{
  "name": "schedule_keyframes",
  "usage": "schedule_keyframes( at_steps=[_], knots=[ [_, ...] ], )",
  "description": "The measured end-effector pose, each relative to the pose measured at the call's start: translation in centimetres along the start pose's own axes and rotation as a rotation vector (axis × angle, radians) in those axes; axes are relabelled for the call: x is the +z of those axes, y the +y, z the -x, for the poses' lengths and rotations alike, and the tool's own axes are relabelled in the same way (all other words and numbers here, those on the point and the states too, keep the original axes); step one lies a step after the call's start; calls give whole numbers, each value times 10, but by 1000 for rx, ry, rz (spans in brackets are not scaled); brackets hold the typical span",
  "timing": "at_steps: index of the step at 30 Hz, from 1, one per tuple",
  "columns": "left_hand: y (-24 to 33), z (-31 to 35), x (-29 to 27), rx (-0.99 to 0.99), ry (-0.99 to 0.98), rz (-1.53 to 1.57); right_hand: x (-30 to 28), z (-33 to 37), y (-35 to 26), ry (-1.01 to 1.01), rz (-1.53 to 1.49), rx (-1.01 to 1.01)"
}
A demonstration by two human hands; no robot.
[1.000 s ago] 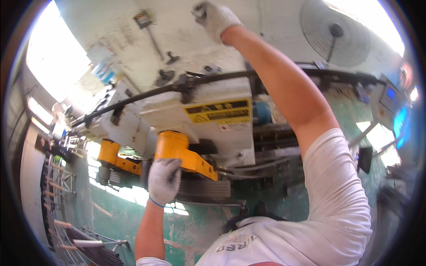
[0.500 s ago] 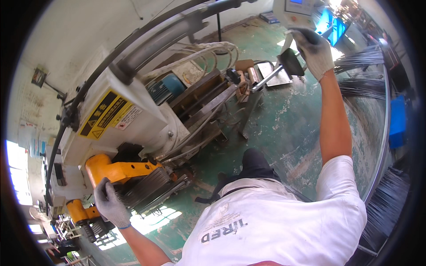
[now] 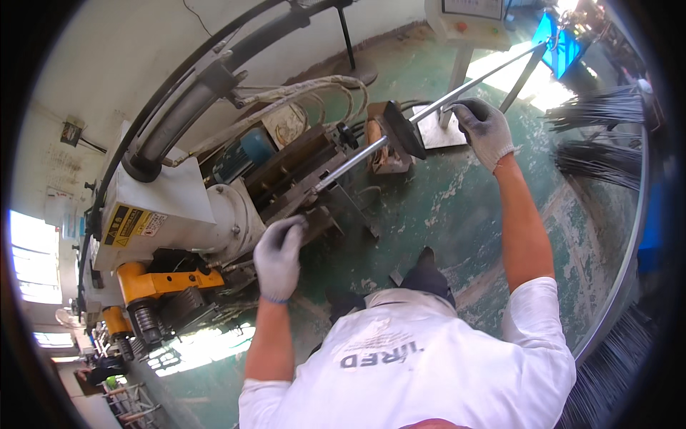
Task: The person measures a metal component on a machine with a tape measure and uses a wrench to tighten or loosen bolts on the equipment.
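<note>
Both my hands wear whitish knit gloves with grey palms. My left hand [image 3: 277, 261] is in front of the machine bed [image 3: 289, 207], its fingers bent towards the thumb; whatever they may hold is too small to make out. My right hand [image 3: 486, 134] is raised beside a long silver rod [image 3: 361, 161], with curled fingertips drawn together near it. A thin thing may be between them, but I cannot make it out. A dark plate [image 3: 404, 130] is mounted on the rod, left of my right hand.
The white machine head [image 3: 161, 207] with an orange bracket [image 3: 171, 282] stands at left. A blue motor [image 3: 246, 154] and pale hoses lie behind the bed. Bundles of thin dark rods [image 3: 600, 161] rest on a rack at right. A control box [image 3: 468, 27] stands at the back.
My left hand has moved right, away from the orange bracket to the bed. My right hand has come lower and slightly left. The view has shifted, and the rod and plate appear further left.
</note>
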State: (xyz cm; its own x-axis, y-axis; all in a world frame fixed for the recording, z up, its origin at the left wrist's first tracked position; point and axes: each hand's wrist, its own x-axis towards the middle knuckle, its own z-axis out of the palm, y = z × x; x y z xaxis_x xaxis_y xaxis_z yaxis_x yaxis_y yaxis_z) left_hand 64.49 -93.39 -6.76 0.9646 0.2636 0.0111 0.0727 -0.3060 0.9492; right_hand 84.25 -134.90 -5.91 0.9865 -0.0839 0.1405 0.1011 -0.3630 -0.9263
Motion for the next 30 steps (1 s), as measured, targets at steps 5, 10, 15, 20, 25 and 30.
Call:
schedule_keyframes(
  at_steps=[5, 10, 15, 20, 25, 30],
  knots=[
    [33, -34, 117, -42, -18, 195, 0, -32, 49, -152, -60, 8],
    [45, -51, 153, -31, 75, 111, 13, -84, 28, -360, 184, -126],
    [47, -67, 191, -10, 98, -63, 38, -135, 31, -565, 256, -141],
    [45, -74, 247, -95, 21, -57, 64, -176, 37, -805, 524, -282],
    [34, -88, 275, -61, 73, -27, 84, -198, 41, -1079, 537, -300],
    [61, -104, 305, -428, 315, 73, 117, -215, 47, -1329, 573, -390]
  ],
)
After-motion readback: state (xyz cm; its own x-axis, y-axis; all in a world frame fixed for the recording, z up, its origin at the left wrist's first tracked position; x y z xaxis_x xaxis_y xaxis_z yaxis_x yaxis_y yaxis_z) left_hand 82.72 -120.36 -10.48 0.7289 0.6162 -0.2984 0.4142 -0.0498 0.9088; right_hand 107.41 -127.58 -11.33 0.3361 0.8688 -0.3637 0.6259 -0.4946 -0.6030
